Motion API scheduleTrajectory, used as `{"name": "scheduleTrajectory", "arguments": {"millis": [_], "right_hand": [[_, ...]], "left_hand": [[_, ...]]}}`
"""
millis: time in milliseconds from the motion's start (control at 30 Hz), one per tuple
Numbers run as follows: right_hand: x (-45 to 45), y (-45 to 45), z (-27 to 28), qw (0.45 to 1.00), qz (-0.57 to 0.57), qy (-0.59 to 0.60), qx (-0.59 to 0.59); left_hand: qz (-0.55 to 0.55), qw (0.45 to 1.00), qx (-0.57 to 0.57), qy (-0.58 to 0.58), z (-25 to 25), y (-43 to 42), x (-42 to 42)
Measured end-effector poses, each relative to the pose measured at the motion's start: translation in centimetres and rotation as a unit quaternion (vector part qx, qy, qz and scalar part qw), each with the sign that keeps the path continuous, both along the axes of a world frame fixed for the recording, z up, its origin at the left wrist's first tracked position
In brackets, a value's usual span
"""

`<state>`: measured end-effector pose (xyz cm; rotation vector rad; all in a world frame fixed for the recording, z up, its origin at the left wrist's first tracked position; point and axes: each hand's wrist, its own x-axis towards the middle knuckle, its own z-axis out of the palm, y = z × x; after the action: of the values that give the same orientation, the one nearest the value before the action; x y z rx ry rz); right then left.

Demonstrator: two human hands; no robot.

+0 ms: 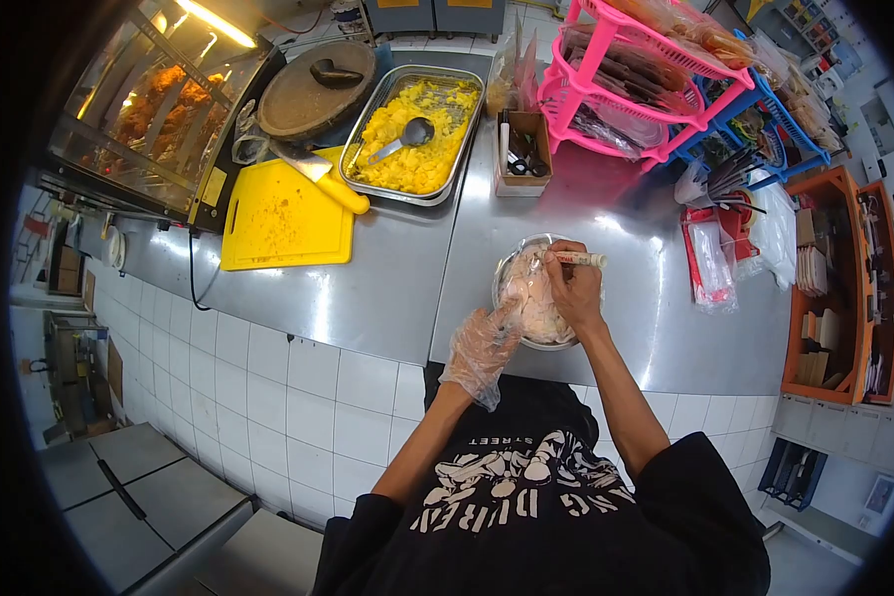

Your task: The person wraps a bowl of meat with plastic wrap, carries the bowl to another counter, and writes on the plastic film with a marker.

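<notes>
Brace the bowl with the gloved left hand — can't tell if clasped or released — and guide the marker lightly, pinched in the right hand's grip.

Knife across the cutting board — tray right, display cabinet left.

White tiled floor with dark grout, long shiny metal counter, lit glass-fronted display cabinet at upper left, orange shelving at right, pale grey cabinets at lower left, reflections of light across the metal.
</notes>
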<state>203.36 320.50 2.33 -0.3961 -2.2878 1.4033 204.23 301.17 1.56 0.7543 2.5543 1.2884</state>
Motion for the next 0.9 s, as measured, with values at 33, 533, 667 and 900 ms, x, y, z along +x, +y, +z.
{"name": "scheduleTrajectory", "arguments": {"millis": [33,533,667,900], "right_hand": [[-0.03,0.04,0.04,1.0,0.002,0.0,0.005],[0.2,0.26,-0.38,0.996,-0.036,0.076,-0.038],[-0.05,0.43,-0.47,0.993,-0.047,0.102,-0.023],[-0.02,0.01,-0.08,0.994,-0.071,0.07,-0.05]], "left_hand": [[0.001,1.0,-0.003,-0.001,0.01,-0.01,-0.01],[-0.002,1.0,0.006,0.001,-0.5,-0.09,-0.01],[-0.003,1.0,-0.008,-0.029,-0.14,-0.04,-0.03],[-0.001,1.0,-0.003,-0.001,-0.29,-0.11,0.01]]}}
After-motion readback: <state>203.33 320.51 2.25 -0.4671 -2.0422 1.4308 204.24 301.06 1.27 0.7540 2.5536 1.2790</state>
